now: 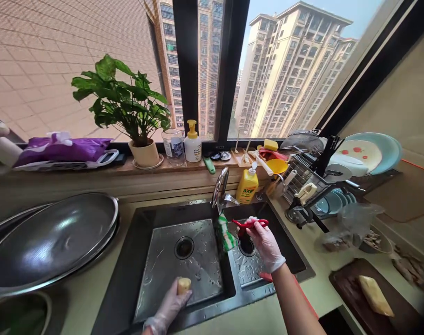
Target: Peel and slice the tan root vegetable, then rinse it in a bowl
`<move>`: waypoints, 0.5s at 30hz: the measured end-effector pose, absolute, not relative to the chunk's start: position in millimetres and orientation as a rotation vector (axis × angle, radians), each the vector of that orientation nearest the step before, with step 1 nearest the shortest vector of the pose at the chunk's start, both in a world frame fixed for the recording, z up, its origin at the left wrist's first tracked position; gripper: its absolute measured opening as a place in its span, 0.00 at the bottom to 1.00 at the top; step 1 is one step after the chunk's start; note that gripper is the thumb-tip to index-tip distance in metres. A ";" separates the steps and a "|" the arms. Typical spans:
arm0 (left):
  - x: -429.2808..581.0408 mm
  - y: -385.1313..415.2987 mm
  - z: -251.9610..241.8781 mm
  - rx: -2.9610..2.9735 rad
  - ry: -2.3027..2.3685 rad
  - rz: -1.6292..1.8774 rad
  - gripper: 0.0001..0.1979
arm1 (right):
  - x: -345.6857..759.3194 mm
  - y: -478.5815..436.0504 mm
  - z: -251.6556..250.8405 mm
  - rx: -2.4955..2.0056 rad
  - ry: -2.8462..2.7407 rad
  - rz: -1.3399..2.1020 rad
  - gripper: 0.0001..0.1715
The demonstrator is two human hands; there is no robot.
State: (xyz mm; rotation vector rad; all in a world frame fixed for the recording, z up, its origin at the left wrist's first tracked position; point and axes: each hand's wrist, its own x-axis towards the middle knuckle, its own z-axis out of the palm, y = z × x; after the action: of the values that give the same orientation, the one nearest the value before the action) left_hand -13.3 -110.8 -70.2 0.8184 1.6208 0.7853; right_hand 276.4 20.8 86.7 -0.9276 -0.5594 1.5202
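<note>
In the head view my left hand (170, 301), in a clear glove, is closed around a pale, peeled piece of root vegetable (184, 285) over the front of the large sink basin (201, 260). Its exact kind I cannot make out. My right hand (265, 242), gloved too, grips a red peeler (252, 224) above the smaller basin (248, 274). A green and white striped cloth (227, 235) hangs over the divider beside the peeler. Behind it stands the chrome faucet (219, 188).
A large wok (54, 242) sits left of the sink. Yellow dish soap (247, 186) stands behind it. On the right are a dish rack (302, 179) and a dark cutting board (351, 284) with another pale peeled piece (375, 295). A potted plant (144, 151) is on the sill.
</note>
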 end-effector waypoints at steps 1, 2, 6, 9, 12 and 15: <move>-14.4 -113.3 -70.2 0.809 1.622 0.800 0.34 | 262.6 22.3 88.1 -0.896 -0.605 1.544 0.17; -15.9 -115.6 -69.7 0.798 1.625 0.811 0.34 | 249.1 24.7 87.8 -0.880 -0.647 1.568 0.19; -24.6 -124.3 -66.2 0.766 1.637 0.859 0.35 | 205.6 41.9 63.4 -1.206 -0.823 1.491 0.23; -30.9 -129.4 -65.1 0.726 1.643 0.896 0.35 | 189.5 57.0 35.8 -1.439 -0.912 1.384 0.19; -32.7 -130.4 -63.9 0.663 1.655 0.918 0.35 | 184.3 70.7 21.2 -1.484 -1.005 1.375 0.18; -30.8 -127.6 -60.4 0.644 1.649 0.938 0.34 | 186.6 84.7 18.3 -1.516 -1.142 1.400 0.18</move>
State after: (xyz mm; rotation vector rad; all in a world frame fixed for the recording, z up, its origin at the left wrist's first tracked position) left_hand -30.8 -127.6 -60.4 0.6440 1.6491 0.9381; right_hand 186.6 84.7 18.3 -1.5162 -1.1418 1.3999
